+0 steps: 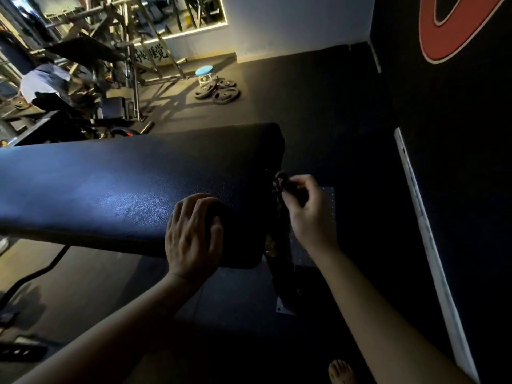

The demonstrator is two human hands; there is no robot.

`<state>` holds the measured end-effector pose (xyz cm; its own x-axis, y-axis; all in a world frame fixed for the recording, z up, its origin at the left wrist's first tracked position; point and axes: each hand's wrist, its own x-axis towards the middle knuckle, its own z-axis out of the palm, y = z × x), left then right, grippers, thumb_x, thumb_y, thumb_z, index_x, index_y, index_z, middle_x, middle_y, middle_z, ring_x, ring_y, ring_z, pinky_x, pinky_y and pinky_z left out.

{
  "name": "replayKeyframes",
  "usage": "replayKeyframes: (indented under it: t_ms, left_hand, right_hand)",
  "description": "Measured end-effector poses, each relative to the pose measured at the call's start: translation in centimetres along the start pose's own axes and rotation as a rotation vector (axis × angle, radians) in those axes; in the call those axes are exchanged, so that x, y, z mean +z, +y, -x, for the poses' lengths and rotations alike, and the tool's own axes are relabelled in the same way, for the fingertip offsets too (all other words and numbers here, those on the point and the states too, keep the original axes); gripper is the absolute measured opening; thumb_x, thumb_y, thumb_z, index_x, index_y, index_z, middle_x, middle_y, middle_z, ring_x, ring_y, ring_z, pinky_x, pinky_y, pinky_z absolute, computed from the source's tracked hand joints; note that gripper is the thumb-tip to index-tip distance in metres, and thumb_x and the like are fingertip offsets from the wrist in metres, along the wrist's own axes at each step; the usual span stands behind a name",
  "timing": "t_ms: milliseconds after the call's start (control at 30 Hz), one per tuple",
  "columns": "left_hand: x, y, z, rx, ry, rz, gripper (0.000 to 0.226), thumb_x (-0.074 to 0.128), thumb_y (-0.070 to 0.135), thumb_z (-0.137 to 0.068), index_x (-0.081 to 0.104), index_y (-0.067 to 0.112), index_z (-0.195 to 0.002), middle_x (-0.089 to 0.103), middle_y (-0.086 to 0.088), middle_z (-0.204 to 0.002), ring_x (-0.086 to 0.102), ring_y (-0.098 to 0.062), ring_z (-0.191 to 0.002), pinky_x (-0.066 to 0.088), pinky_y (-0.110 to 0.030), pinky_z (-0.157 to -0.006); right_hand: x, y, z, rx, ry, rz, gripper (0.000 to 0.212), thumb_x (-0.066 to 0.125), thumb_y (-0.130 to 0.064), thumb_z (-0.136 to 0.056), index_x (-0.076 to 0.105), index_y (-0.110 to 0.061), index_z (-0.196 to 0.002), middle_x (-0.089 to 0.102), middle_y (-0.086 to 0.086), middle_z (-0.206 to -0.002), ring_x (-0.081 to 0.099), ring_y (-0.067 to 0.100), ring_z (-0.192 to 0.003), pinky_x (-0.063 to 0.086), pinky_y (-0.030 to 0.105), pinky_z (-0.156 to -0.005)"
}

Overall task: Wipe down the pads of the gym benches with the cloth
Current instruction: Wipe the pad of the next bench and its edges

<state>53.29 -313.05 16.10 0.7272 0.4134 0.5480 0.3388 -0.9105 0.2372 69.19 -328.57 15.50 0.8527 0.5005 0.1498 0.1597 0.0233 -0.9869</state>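
Two-handed: left hand rests on pad, right hand pinches cloth.

Dark rubber floor runs back to a pale wall carrying a framed mirror. On the right stands a black wall with a red oval emblem. Warm light falls on steel rack frames, a round blue-topped stool and black weight plates just beside it.
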Motion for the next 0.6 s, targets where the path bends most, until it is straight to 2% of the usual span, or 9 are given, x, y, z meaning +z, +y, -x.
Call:
replayKeyframes:
  t_ms: [100, 133, 200, 267, 300, 367, 433, 533, 600]
  left_hand:
    - [-0.3, 0.1, 0.0, -0.016, -0.019, 0.006, 0.030, 0.046, 0.030, -0.095, 0.061, 0.018, -0.117, 0.057, 0.000, -0.124, 0.053, -0.024, -0.110, 0.039, -0.034, -0.094]
    - [-0.4, 0.2, -0.1, -0.024, -0.025, 0.009, 0.029, 0.047, 0.030, -0.094, 0.061, 0.017, -0.117, 0.058, 0.000, -0.123, 0.053, -0.024, -0.110, 0.039, -0.034, -0.095]
    - [-0.7, 0.5, -0.2, -0.056, -0.053, 0.012, 0.031, 0.049, 0.031, -0.094, 0.061, 0.015, -0.117, 0.058, -0.002, -0.123, 0.053, -0.025, -0.110, 0.041, -0.035, -0.095]
    - [-1.2, 0.8, -0.5, -0.112, -0.097, 0.034, 0.035, 0.051, 0.034, -0.092, 0.062, 0.012, -0.118, 0.059, -0.004, -0.123, 0.054, -0.026, -0.112, 0.043, -0.038, -0.095]
    - [-1.5, 1.0, -0.9, -0.140, -0.119, 0.050, 0.037, 0.054, 0.035, -0.091, 0.063, 0.011, -0.118, 0.060, -0.006, -0.123, 0.055, -0.027, -0.112, 0.044, -0.040, -0.095]
    - [-2.2, 1.6, -1.8, -0.167, -0.143, 0.054, 0.036, 0.061, 0.033, -0.092, 0.064, 0.010, -0.119, 0.061, -0.008, -0.123, 0.056, -0.028, -0.114, 0.047, -0.044, -0.094]
    - [-2.3, 2.7, -3.4, -0.129, -0.161, 0.021, 0.036, 0.063, 0.034, -0.091, 0.066, 0.010, -0.119, 0.063, -0.008, -0.123, 0.057, -0.027, -0.115, 0.048, -0.044, -0.095]
    - [-0.7, 4.7, -6.5, -0.100, -0.207, 0.021, 0.038, 0.064, 0.037, -0.090, 0.068, 0.012, -0.118, 0.065, -0.004, -0.124, 0.057, -0.024, -0.117, 0.048, -0.042, -0.097]
    - [1.3, 5.5, -8.9, -0.142, -0.225, 0.013, 0.037, 0.069, 0.035, -0.093, 0.066, 0.015, -0.123, 0.062, -0.002, -0.129, 0.055, -0.023, -0.123, 0.047, -0.042, -0.101]
  right_hand:
    - [2.5, -0.2, 1.0, -0.039, -0.029, 0.004, 0.022, 0.062, -0.005, -0.098, 0.061, -0.005, -0.120, 0.065, 0.003, -0.113, 0.064, 0.015, -0.103, 0.056, 0.037, -0.090]
    - [2.4, 0.0, 2.4, -0.077, -0.071, 0.011, 0.021, 0.063, -0.007, -0.097, 0.062, -0.010, -0.118, 0.067, 0.000, -0.112, 0.065, 0.013, -0.103, 0.057, 0.036, -0.088]
    - [1.0, 0.5, 5.6, -0.120, -0.214, -0.004, 0.019, 0.066, -0.016, -0.095, 0.064, -0.023, -0.112, 0.070, -0.011, -0.106, 0.068, 0.007, -0.101, 0.058, 0.026, -0.084]
    - [-1.0, 0.8, 7.2, -0.051, -0.343, -0.055, 0.015, 0.067, -0.022, -0.092, 0.065, -0.029, -0.105, 0.072, -0.012, -0.102, 0.070, 0.008, -0.099, 0.060, 0.028, -0.083]
    - [-1.9, 1.1, 7.0, -0.002, -0.335, -0.068, 0.013, 0.067, -0.022, -0.093, 0.066, -0.029, -0.103, 0.072, -0.009, -0.100, 0.071, 0.011, -0.097, 0.061, 0.032, -0.083]
    - [-3.2, 1.9, 5.1, 0.075, -0.199, -0.072, 0.011, 0.067, -0.017, -0.095, 0.066, -0.025, -0.103, 0.071, -0.004, -0.098, 0.071, 0.012, -0.094, 0.062, 0.035, -0.082]
    - [-3.7, 2.4, 2.2, 0.126, -0.068, -0.063, 0.013, 0.068, -0.012, -0.095, 0.065, -0.020, -0.104, 0.070, -0.004, -0.098, 0.069, 0.008, -0.093, 0.060, 0.027, -0.078]
    - [-2.9, 2.8, -3.3, 0.153, -0.007, -0.098, 0.014, 0.069, -0.010, -0.095, 0.065, -0.014, -0.107, 0.068, -0.001, -0.101, 0.065, -0.005, -0.084, 0.050, 0.010, -0.067]
    - [-1.9, 3.1, -7.7, 0.190, 0.057, -0.148, 0.019, 0.069, -0.008, -0.094, 0.063, -0.010, -0.111, 0.068, 0.006, -0.107, 0.066, 0.003, -0.089, 0.052, 0.013, -0.073]
